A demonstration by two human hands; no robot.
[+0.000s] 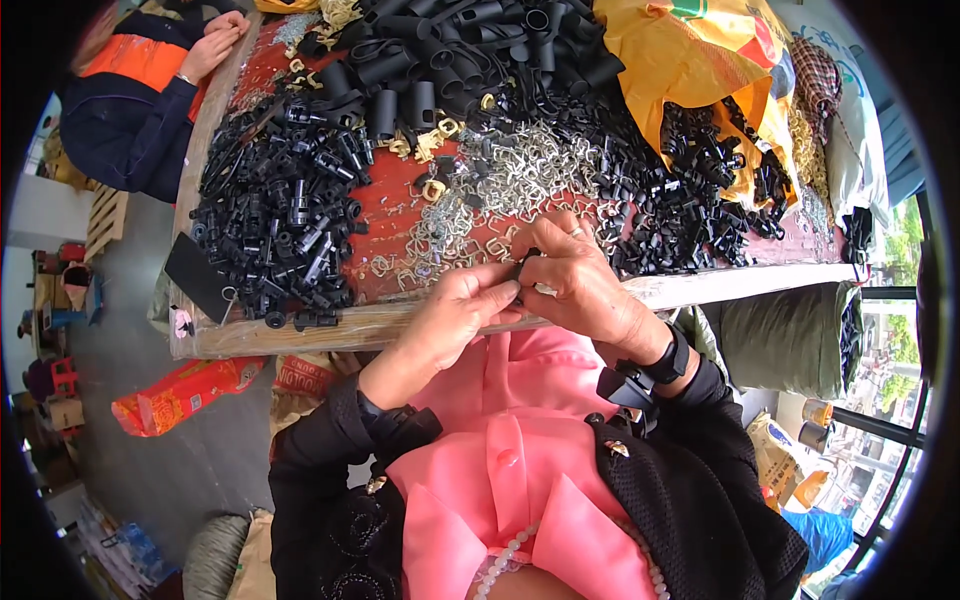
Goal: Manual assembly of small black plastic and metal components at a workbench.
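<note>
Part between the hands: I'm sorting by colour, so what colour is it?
The part looks black, seen best in the head view.

I note, on the left side, a co-worker (125, 135) in a dark jacket with an orange band, a slatted wooden pallet (104, 222) and a red stool (64, 377). A shiny red bag (190, 394) shows against grey floor (190, 480). Right side: a bulging green sack (785, 340), a blue plastic bag (822, 540), window panes (893, 360).
</note>
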